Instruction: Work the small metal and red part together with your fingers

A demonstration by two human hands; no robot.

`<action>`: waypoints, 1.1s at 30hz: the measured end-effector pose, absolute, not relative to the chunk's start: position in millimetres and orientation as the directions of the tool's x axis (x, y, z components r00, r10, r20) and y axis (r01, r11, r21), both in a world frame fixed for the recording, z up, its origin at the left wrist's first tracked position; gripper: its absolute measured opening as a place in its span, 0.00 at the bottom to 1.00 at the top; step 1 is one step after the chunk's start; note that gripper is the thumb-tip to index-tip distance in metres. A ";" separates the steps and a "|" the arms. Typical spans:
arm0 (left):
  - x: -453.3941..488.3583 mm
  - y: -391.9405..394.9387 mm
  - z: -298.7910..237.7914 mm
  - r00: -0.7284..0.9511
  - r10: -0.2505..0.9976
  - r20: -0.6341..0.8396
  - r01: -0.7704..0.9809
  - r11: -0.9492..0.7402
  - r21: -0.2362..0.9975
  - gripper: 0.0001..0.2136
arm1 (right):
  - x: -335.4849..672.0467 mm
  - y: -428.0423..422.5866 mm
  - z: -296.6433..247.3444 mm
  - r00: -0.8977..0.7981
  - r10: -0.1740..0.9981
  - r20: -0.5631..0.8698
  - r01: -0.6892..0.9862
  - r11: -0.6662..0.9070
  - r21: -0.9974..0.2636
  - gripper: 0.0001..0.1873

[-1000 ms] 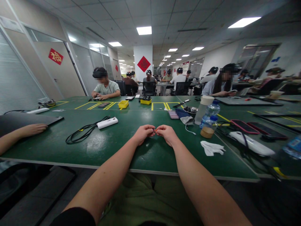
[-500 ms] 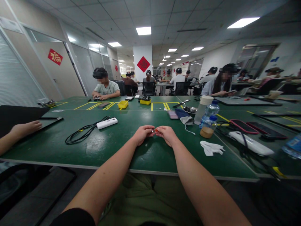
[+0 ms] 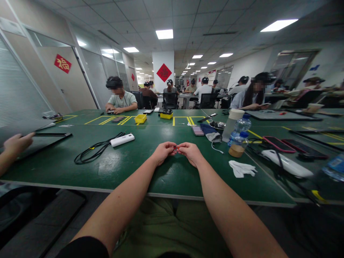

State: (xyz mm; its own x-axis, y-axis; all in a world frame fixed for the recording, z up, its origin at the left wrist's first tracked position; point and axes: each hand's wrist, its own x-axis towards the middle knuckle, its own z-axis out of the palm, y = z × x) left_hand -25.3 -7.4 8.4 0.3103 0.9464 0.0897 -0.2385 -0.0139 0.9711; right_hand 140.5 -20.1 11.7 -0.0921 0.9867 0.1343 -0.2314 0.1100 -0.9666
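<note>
Over the near middle of the green table (image 3: 134,179), my left hand (image 3: 163,153) and my right hand (image 3: 190,154) meet fingertip to fingertip. Both are closed in a pinch on a tiny red and dark piece (image 3: 176,148). Its kind is too small to make out, and the fingers cover part of it. A white power bank (image 3: 122,140) with a coiled black cable (image 3: 92,153) lies left of my hands. To their right rests a crumpled white cloth or glove (image 3: 241,168).
Plastic bottles (image 3: 236,147), a pale tumbler (image 3: 231,125), a metal bowl (image 3: 218,124) and phones (image 3: 278,144) crowd the right. Yellow trays (image 3: 140,119) stand farther back. At the left edge, a co-worker's hand (image 3: 17,146) grips a grey panel (image 3: 21,129). Other people sit beyond.
Between my fingertips the small piece has shifted slightly and shows more red. At the left, the co-worker's hand has moved left, and the panel there is tilted differently.
</note>
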 end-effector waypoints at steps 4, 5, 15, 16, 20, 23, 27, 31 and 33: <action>-26.0 -6.7 8.1 0.312 0.945 0.094 -0.239 -0.018 0.971 0.10 | 141.4 -19.3 10.1 -0.088 0.987 0.135 -0.221 0.113 -0.969 0.10; -26.3 -6.6 7.9 0.313 0.945 0.097 -0.238 -0.021 0.971 0.11 | 141.6 -19.0 9.7 -0.083 0.988 0.132 -0.219 0.111 -0.969 0.10; -27.0 -6.3 6.0 0.337 0.934 0.118 -0.227 -0.041 0.973 0.14 | 142.2 -18.4 11.1 -0.087 0.991 0.104 -0.251 0.079 -0.965 0.04; -27.0 -6.2 6.0 0.335 0.935 0.118 -0.226 -0.042 0.973 0.14 | 142.2 -18.5 11.2 -0.086 0.991 0.104 -0.251 0.080 -0.965 0.04; -27.0 -5.8 6.8 0.313 0.942 0.122 -0.232 -0.049 0.972 0.13 | 142.3 -18.9 11.4 -0.085 0.990 0.110 -0.243 0.087 -0.966 0.06; -26.9 -6.7 8.3 0.312 0.941 0.129 -0.238 -0.054 0.970 0.12 | 142.1 -18.5 10.5 -0.080 0.990 0.117 -0.240 0.095 -0.966 0.08; -26.7 -8.5 9.7 0.317 0.939 0.133 -0.238 -0.057 0.970 0.13 | 142.2 -17.6 9.5 -0.073 0.990 0.116 -0.242 0.096 -0.965 0.08; -26.1 -8.1 9.5 0.308 0.945 0.107 -0.229 -0.035 0.973 0.13 | 142.8 -17.2 10.0 -0.080 0.991 0.110 -0.262 0.085 -0.961 0.03; -26.1 -7.2 9.2 0.303 0.948 0.095 -0.229 -0.025 0.973 0.12 | 143.1 -16.9 10.3 -0.082 0.991 0.105 -0.269 0.080 -0.960 0.02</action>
